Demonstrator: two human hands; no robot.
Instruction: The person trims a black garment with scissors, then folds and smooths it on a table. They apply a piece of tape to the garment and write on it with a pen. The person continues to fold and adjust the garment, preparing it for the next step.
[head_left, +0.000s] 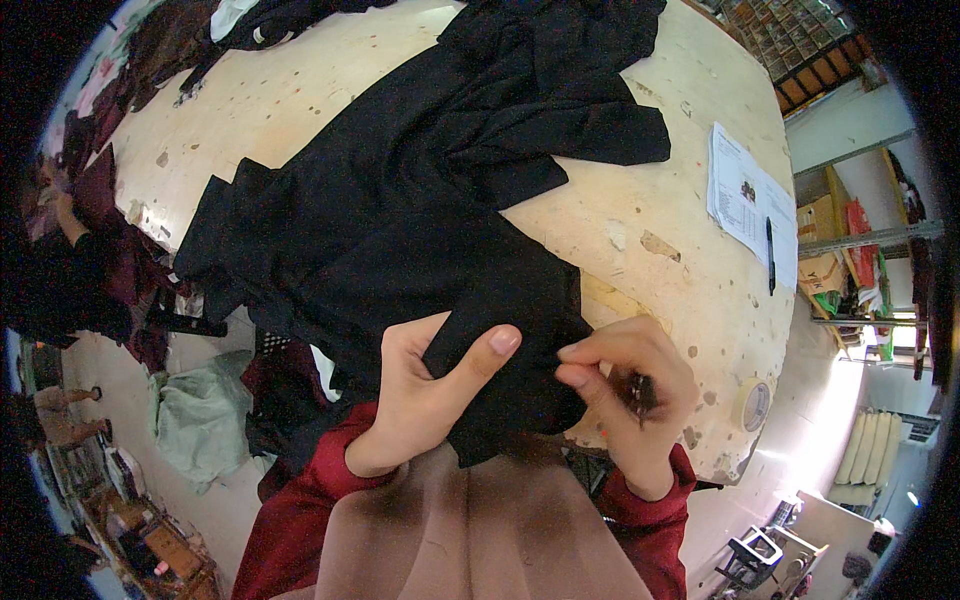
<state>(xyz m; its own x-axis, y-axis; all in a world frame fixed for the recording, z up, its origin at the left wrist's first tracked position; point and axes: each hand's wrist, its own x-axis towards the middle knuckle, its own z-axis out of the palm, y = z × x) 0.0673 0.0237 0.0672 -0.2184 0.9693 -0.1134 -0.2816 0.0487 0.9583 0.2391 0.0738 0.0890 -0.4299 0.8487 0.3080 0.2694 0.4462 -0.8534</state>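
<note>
A black garment (pixel 400 210) lies in loose folds across the table, its near end hanging over the front edge. My left hand (pixel 435 385) grips a fold of it near the edge, thumb on top and fingers underneath. At the right side of that same fold, my right hand (pixel 635 390) pinches with thumb and forefinger against the cloth's border; whether a thread is between the tips is too small to tell. Inside the curled fingers of this hand sits a small dark, shiny tool (pixel 638 397), mostly covered, its kind unclear.
Printed sheets (pixel 735 180) with a black pen (pixel 770 255) lie at the table's right, and a tape roll (pixel 752 404) near its right front edge. Dark clothes (pixel 270 25) are heaped far left. Another person (pixel 75 250) is at the left. A pale green cloth bundle (pixel 200 410) is on the floor.
</note>
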